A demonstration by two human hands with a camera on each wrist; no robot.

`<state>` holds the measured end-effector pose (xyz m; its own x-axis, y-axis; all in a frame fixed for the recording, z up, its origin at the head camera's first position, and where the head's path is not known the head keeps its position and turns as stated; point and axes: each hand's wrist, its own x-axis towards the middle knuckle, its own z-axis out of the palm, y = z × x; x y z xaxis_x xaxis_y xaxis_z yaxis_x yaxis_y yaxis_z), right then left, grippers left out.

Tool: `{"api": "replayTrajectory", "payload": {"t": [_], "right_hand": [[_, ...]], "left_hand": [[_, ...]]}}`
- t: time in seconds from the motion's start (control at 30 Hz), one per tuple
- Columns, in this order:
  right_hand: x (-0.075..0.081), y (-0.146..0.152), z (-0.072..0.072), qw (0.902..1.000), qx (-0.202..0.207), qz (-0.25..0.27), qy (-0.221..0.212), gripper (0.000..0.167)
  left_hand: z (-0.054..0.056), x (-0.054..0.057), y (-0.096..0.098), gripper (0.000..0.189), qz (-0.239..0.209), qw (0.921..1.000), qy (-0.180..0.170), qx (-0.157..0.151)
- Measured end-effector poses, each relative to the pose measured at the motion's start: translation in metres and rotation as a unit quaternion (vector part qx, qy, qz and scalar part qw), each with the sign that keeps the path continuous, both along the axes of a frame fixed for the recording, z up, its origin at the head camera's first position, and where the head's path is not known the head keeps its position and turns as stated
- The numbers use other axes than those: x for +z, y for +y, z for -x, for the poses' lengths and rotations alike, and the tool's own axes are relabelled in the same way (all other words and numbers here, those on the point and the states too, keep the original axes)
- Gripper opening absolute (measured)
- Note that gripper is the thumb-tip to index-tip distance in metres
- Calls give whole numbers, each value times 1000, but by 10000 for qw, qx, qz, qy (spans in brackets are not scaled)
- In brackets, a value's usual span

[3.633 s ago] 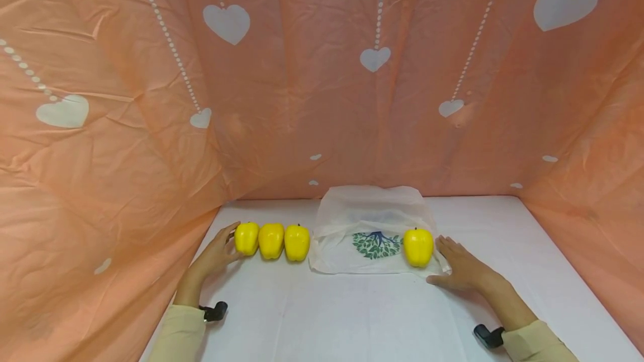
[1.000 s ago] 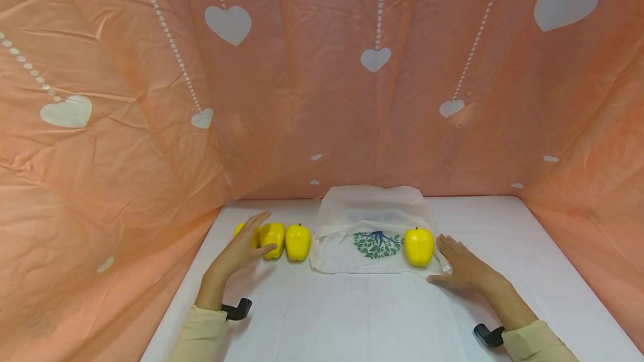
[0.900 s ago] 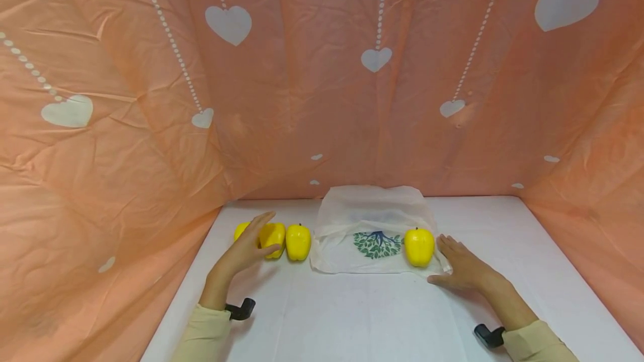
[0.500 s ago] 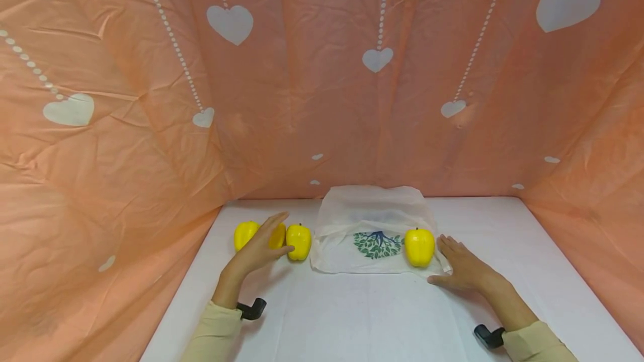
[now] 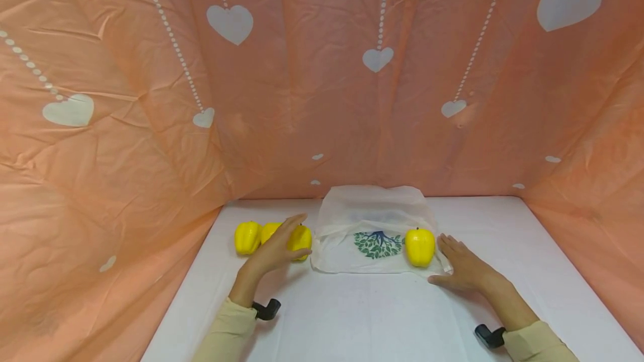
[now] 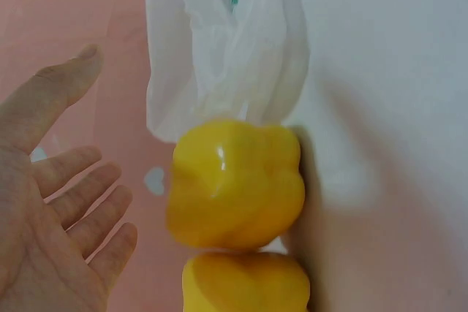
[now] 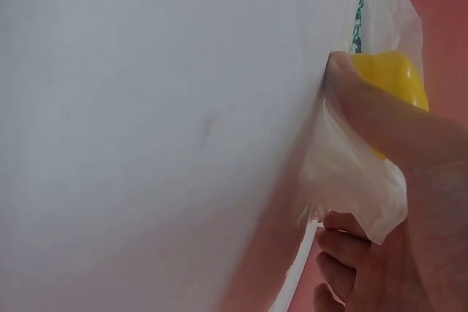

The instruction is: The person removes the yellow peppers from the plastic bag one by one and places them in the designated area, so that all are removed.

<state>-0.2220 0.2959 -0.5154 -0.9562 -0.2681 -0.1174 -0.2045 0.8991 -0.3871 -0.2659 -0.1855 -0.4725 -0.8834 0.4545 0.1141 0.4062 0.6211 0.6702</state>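
Note:
Three yellow bell peppers stand in a row: the leftmost (image 5: 247, 238), a partly covered middle one (image 5: 269, 231) and the right one (image 5: 304, 237). My left hand (image 5: 271, 251) hovers in front of the middle and right peppers, thumb and fingers spread. In the left wrist view, its open palm lies apart from the nearest pepper (image 6: 238, 184). A white bag (image 5: 372, 205) with a tree print lies flat to their right. Another yellow bell pepper (image 5: 420, 247) stands on its right end. My right hand (image 5: 460, 267) rests beside it at the bag's edge, fingers extended, holding nothing.
A white cloth (image 5: 352, 317) covers the table. A peach curtain (image 5: 282, 99) with white hearts rises behind it and along both sides. A black wrist-worn device (image 5: 266, 309) sits on the left wrist and a similar device (image 5: 489, 336) on the right.
My left hand has moved right along the row, from beside the leftmost pepper to the right one, leaving the leftmost uncovered. The peppers, bag and right hand have stayed put.

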Motion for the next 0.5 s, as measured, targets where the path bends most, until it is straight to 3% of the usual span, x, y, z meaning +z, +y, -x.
{"api": "replayTrajectory", "payload": {"t": [0.17, 0.5], "right_hand": [[1, 0, -1, 10000, -35, -17, 11, 119], [-1, 0, -1, 10000, 1, 13, 70, 120]], "left_hand": [[1, -5, 11, 88, 102, 9997, 91, -201], [0, -9, 35, 89, 94, 9992, -219, -334]]}}
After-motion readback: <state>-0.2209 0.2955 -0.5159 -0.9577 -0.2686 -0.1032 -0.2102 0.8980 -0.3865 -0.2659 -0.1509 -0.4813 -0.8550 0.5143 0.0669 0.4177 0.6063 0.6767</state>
